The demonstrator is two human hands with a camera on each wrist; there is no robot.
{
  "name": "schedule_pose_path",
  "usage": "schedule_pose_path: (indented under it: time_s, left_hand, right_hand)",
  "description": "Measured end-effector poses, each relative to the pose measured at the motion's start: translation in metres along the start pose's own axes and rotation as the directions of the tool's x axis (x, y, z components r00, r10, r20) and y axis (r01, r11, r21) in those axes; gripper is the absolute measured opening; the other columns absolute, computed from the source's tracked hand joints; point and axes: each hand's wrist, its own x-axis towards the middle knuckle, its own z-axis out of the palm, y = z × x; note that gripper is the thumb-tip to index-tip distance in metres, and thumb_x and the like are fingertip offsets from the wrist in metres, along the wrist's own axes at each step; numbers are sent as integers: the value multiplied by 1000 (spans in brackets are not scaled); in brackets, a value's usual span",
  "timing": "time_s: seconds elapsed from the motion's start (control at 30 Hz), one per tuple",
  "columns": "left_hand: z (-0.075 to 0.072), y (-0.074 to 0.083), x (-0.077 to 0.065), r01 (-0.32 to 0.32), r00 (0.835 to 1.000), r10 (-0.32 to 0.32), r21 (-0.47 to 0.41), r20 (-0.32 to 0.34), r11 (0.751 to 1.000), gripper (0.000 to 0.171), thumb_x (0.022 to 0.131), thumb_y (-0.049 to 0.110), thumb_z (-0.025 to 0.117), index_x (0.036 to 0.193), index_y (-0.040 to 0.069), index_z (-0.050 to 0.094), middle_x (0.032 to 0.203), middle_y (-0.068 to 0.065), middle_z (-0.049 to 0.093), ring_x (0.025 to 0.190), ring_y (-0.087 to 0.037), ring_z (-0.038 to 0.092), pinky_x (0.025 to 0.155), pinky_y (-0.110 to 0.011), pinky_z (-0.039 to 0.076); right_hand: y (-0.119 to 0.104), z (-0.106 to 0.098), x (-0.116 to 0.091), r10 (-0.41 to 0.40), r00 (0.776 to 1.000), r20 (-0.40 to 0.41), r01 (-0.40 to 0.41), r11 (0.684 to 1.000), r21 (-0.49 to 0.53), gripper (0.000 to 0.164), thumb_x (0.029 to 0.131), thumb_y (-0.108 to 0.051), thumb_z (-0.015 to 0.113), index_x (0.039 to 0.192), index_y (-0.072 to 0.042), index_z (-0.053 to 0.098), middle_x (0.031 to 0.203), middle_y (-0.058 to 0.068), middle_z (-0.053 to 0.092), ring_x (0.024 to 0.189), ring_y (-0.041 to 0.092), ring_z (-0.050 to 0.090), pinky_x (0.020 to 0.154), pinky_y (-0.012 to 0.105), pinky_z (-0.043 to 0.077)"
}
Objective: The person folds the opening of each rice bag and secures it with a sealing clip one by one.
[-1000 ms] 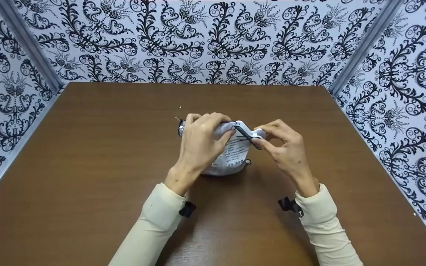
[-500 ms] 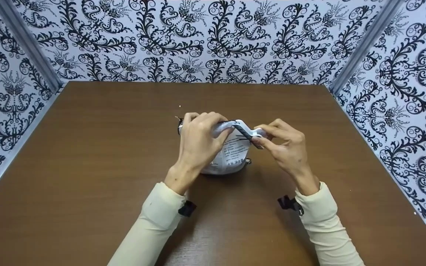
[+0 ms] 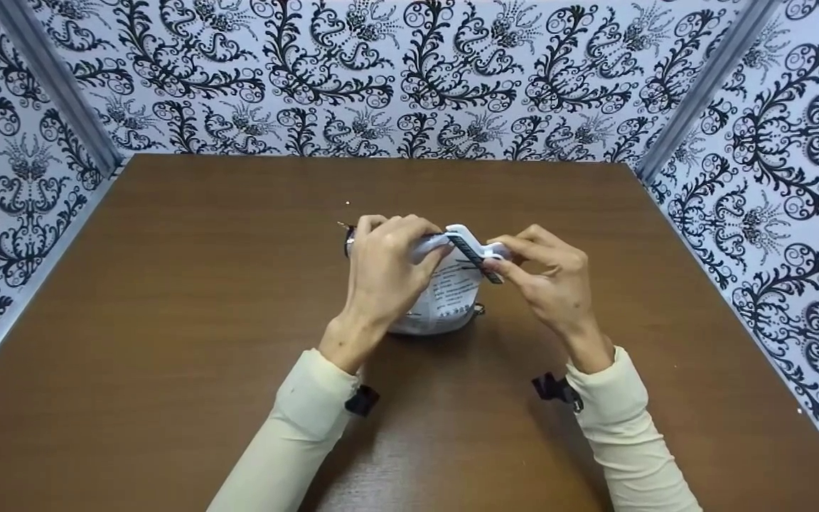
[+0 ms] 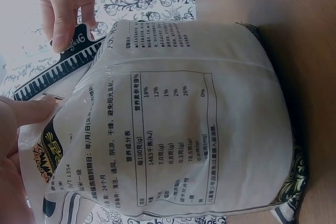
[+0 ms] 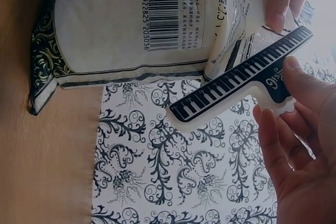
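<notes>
A plump plastic rice bag (image 3: 452, 293) with printed Chinese text stands at the middle of the table. In the left wrist view its nutrition table (image 4: 173, 140) faces the camera. My left hand (image 3: 384, 267) pinches the gathered top of the bag. My right hand (image 3: 553, 279) pinches the handle of a long bag clip (image 5: 239, 74) with a piano-key pattern on a black strip and a white back. The clip lies against the bag's folded top, close to the left fingertips. Whether plastic is between the clip's jaws, I cannot tell.
The brown table (image 3: 203, 299) extends around the bag on all sides. Patterned black-and-white panels (image 3: 409, 78) wall it at the back and both sides. A dark wrist mount (image 3: 555, 390) juts from the right sleeve.
The clip has shifted slightly up and left at the bag's top, with its white back tilting a little. Both hands keep their grips, and the bag stays where it was.
</notes>
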Motion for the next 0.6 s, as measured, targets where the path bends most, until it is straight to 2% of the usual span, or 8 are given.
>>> schedule_pose_path:
  time_s: [0.6]
  left_hand:
    - [0, 1, 0, -2, 1000, 2, -2, 0, 1000, 19, 87, 30, 84, 98, 15, 80, 93, 3, 81, 86, -15, 74, 90, -39, 43]
  right_hand:
    - [1, -1, 1, -18, 1000, 4, 18, 1000, -5, 26, 73, 10, 87, 98, 4, 81, 83, 14, 71, 71, 3, 65, 67, 15, 55]
